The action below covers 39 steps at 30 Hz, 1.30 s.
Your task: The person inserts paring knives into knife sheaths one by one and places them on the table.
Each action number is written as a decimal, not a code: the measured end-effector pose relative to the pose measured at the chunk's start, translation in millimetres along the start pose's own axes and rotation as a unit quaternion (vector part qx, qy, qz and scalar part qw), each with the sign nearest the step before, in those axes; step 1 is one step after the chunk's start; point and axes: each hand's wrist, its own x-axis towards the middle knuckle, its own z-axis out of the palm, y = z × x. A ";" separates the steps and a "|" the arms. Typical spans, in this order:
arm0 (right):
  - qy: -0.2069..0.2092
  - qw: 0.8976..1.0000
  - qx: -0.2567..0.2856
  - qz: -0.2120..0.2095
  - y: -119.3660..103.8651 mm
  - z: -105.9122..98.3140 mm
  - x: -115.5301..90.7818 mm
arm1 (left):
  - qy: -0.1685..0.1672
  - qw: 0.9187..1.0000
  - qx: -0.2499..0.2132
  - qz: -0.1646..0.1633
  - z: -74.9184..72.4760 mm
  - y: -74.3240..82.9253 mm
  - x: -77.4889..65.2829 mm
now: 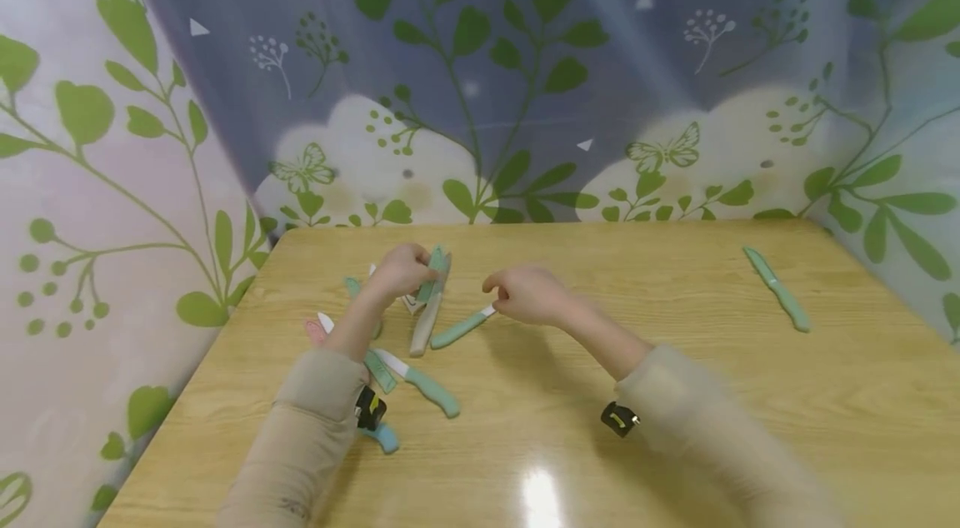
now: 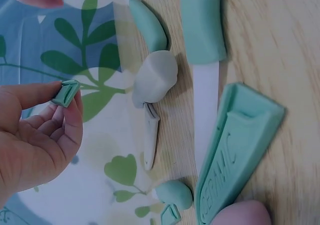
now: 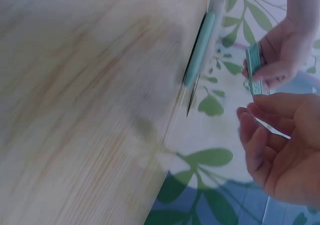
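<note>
My left hand [image 1: 405, 270] pinches a green knife sheath [image 2: 66, 93] between thumb and fingers, above the left part of the table. Under it lies a knife with a grey handle [image 1: 425, 331]. Just right of that is a green-handled knife [image 1: 459, 331] with a white blade, its tip end hidden by my right hand [image 1: 528, 293]. The right hand hovers over the table with fingers loosely bent and nothing visible in them, apart from the sheath. Nearer me, another green-handled knife [image 1: 431, 391] lies with its white blade by a green sheath [image 2: 245, 130] marked CERAMIC.
A green knife [image 1: 780, 291] with its blade covered lies alone at the right of the wooden table [image 1: 675, 428]. Partly behind my left forearm are a pink piece [image 1: 315, 331] and a blue handle [image 1: 386, 437]. A leaf-patterned cloth [image 1: 525, 95] hangs behind the table.
</note>
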 end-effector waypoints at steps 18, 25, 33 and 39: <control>-0.152 0.986 -0.037 0.056 -27.0 35.1 28.3 | -0.001 1.000 -0.003 -0.006 4.9 0.9 -3.4; -0.150 0.987 -0.032 0.047 -25.5 37.4 27.6 | -0.002 1.000 0.000 -0.007 6.4 1.8 -3.8; -0.148 0.986 -0.062 0.040 -19.4 34.2 25.9 | -0.001 1.000 0.000 -0.002 4.7 3.9 -3.8; -0.143 0.986 -0.053 0.063 -13.4 35.5 23.9 | -0.006 1.000 -0.014 -0.002 5.5 2.2 -2.8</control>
